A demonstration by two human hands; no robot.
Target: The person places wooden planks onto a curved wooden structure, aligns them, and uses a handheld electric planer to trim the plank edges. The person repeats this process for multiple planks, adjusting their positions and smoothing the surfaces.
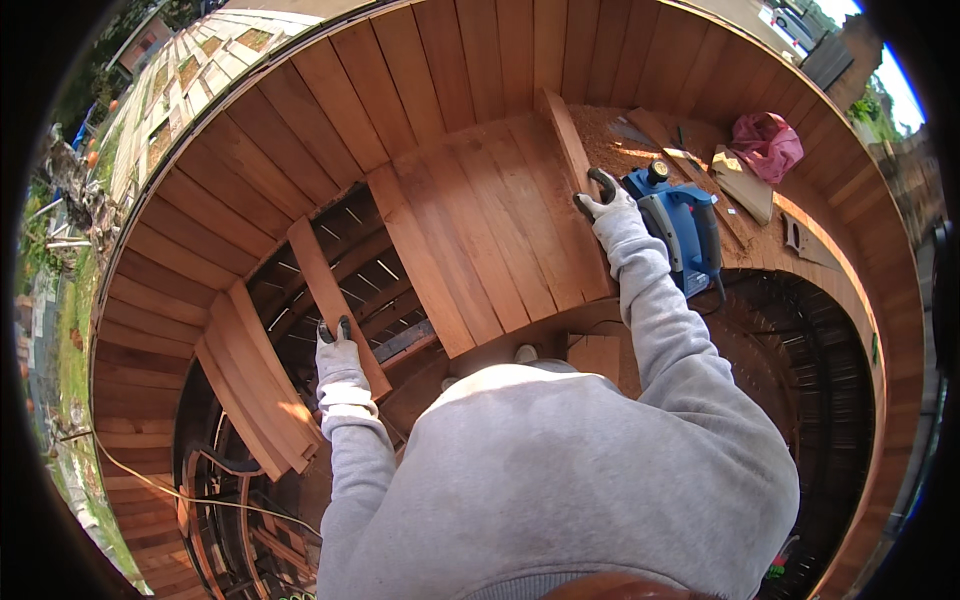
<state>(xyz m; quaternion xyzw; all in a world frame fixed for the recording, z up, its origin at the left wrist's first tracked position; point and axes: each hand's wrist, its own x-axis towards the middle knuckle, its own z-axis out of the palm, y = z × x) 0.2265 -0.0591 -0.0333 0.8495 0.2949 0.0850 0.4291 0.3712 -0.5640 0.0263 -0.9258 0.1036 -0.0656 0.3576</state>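
I look down over my grey sweatshirt at reddish wooden decking. My gloved left hand (pixel 337 352) grips a loose narrow plank (pixel 322 280) that lies across dark open joists (pixel 375 290). My gloved right hand (pixel 603 203) rests with curled fingers on the edge of an upright board (pixel 563 135) beside a panel of laid boards (pixel 490 225). A blue electric planer (pixel 682 225) sits just right of that hand, untouched.
Sawdust, offcuts (pixel 742 180) and a pink cloth (pixel 767 143) lie on the boards at upper right. A stack of short boards (pixel 255 385) sits at left. A cable (pixel 170 490) trails at lower left. Dark open framing (pixel 820 370) gapes at right.
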